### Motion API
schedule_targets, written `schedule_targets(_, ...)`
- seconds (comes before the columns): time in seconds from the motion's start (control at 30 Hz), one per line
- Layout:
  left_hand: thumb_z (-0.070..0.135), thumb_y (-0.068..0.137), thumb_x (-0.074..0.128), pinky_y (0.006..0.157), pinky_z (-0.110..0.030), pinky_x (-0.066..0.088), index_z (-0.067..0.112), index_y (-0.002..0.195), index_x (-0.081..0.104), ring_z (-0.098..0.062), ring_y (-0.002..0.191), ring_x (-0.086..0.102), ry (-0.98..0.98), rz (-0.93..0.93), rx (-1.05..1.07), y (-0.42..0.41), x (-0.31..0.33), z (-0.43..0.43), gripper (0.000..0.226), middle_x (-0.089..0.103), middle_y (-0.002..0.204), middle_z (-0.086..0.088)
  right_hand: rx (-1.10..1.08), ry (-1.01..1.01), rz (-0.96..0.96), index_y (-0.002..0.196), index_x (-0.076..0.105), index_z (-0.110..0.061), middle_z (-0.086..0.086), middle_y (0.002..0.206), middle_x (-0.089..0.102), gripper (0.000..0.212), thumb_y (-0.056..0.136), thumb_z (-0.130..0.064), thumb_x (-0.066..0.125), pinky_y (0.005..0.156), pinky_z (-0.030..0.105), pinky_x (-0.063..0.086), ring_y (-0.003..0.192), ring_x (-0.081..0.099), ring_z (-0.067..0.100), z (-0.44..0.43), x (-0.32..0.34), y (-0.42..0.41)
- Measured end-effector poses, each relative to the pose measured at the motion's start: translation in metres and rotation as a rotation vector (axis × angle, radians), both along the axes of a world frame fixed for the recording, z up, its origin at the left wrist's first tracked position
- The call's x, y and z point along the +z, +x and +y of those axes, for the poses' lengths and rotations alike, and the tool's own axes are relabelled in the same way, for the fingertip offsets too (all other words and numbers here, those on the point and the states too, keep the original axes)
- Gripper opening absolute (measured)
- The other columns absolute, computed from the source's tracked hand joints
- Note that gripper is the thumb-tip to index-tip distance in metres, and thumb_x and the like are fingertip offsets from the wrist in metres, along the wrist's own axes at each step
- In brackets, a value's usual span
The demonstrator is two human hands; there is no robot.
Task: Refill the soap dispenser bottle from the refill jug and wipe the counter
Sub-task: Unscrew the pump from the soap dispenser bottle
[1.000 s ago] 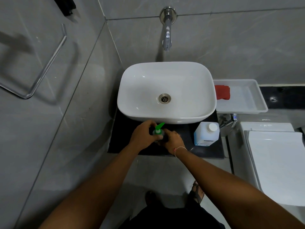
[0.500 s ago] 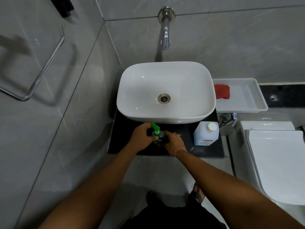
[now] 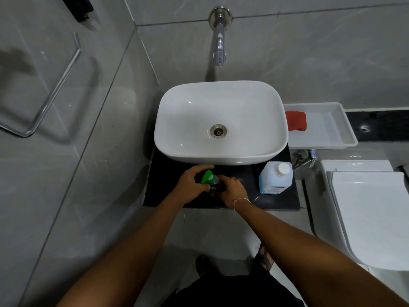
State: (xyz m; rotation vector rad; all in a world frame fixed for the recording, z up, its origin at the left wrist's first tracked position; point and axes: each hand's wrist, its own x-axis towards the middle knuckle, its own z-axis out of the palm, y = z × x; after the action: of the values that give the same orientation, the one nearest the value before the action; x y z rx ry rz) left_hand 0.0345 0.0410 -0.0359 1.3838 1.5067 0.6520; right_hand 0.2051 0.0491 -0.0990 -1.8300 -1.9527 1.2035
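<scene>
A small dark soap dispenser bottle with a green pump head stands on the black counter in front of the basin. My left hand wraps around the pump head and neck. My right hand grips the bottle body from the right. The white refill jug with a white cap stands upright on the counter to the right, untouched. A red cloth lies in the white tray beside the basin.
A white basin sits on the counter under a wall tap. A toilet with its lid down is at the right. A towel rail hangs on the left wall. My feet stand below the counter edge.
The green pump spout has turned between the frames, from pointing up-right to up-left, while both hands stay around the bottle in the same place.
</scene>
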Motion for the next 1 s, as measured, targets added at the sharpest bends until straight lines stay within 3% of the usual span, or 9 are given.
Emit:
schedule_targets(0.07, -0.009, 0.074, 0.079, 0.115, -0.038, 0.040, 0.012, 0.117, 0.072, -0.021, 0.132, 0.054, 0.015, 0.015, 0.017, -0.002, -0.001, 0.002, 0.049, 0.064, 0.133, -0.011, 0.006, 0.004, 0.001, 0.130, 0.057, -0.030, 0.013, 0.115, 0.068, 0.058, 0.077, -0.037, 0.078, 0.092, 0.042, 0.052, 0.113, 0.058, 0.031, 0.000, 0.000, 0.000)
schedule_targets(0.17, 0.006, 0.069, 0.090, 0.101, -0.035, 0.051, 0.011, 0.108, 0.068, -0.022, 0.115, 0.063, 0.018, 0.012, 0.111, -0.002, 0.000, 0.001, 0.046, 0.069, 0.116, -0.004, -0.005, 0.005, 0.004, 0.130, 0.057, -0.030, 0.013, 0.115, 0.068, 0.057, 0.077, -0.038, 0.077, 0.091, 0.041, 0.052, 0.112, 0.059, 0.032, 0.000, 0.000, 0.000)
schedule_targets(0.27, 0.007, 0.069, 0.090, 0.105, -0.033, 0.050, 0.022, 0.118, 0.066, -0.014, 0.117, 0.061, -0.005, -0.044, 0.047, -0.003, -0.001, 0.001, 0.056, 0.067, 0.120, 0.003, -0.016, -0.008, 0.000, 0.132, 0.054, -0.033, 0.015, 0.117, 0.066, 0.060, 0.077, -0.042, 0.076, 0.093, 0.043, 0.053, 0.111, 0.059, 0.032, 0.000, 0.001, 0.000)
schedule_targets(0.37, 0.005, 0.071, 0.089, 0.109, -0.046, 0.048, 0.007, 0.117, 0.071, -0.024, 0.121, 0.063, -0.006, 0.007, 0.066, -0.001, -0.003, 0.004, 0.050, 0.070, 0.125, -0.010, -0.020, -0.001, 0.009, 0.132, 0.055, -0.030, 0.014, 0.116, 0.067, 0.060, 0.077, -0.039, 0.077, 0.092, 0.042, 0.053, 0.111, 0.059, 0.031, -0.001, 0.002, 0.000)
schedule_targets(0.47, 0.015, 0.066, 0.093, 0.100, -0.046, 0.054, 0.006, 0.111, 0.073, -0.025, 0.109, 0.070, 0.023, 0.036, 0.154, 0.004, 0.002, 0.005, 0.050, 0.075, 0.111, -0.011, -0.022, -0.010, 0.008, 0.129, 0.057, -0.031, 0.013, 0.115, 0.067, 0.057, 0.076, -0.037, 0.077, 0.091, 0.041, 0.053, 0.110, 0.060, 0.031, 0.000, 0.002, 0.000)
schedule_targets(0.63, 0.021, 0.068, 0.092, 0.089, -0.031, 0.056, 0.013, 0.099, 0.078, -0.016, 0.099, 0.072, 0.098, -0.042, 0.245, -0.001, 0.027, 0.012, 0.035, 0.078, 0.098, -0.002, 0.000, 0.002, -0.002, 0.125, 0.058, -0.030, 0.012, 0.113, 0.068, 0.053, 0.076, -0.036, 0.077, 0.091, 0.043, 0.052, 0.110, 0.058, 0.032, 0.000, 0.004, 0.001)
schedule_targets(0.77, 0.023, 0.071, 0.090, 0.082, -0.028, 0.058, 0.015, 0.095, 0.080, -0.017, 0.087, 0.074, 0.124, -0.140, 0.386, -0.025, 0.062, 0.024, 0.027, 0.080, 0.091, -0.003, -0.002, -0.008, 0.001, 0.127, 0.058, -0.032, 0.015, 0.115, 0.065, 0.054, 0.077, -0.035, 0.077, 0.095, 0.044, 0.051, 0.111, 0.058, 0.033, 0.000, 0.005, 0.002)
schedule_targets(1.0, 0.019, 0.072, 0.089, 0.065, -0.010, 0.054, 0.025, 0.080, 0.080, 0.000, 0.069, 0.072, 0.090, -0.221, 0.556, -0.079, 0.088, 0.017, 0.014, 0.080, 0.077, 0.009, -0.002, -0.027, 0.007, 0.129, 0.057, -0.034, 0.013, 0.116, 0.064, 0.057, 0.076, -0.034, 0.079, 0.097, 0.041, 0.050, 0.112, 0.058, 0.031, 0.000, 0.004, 0.002)
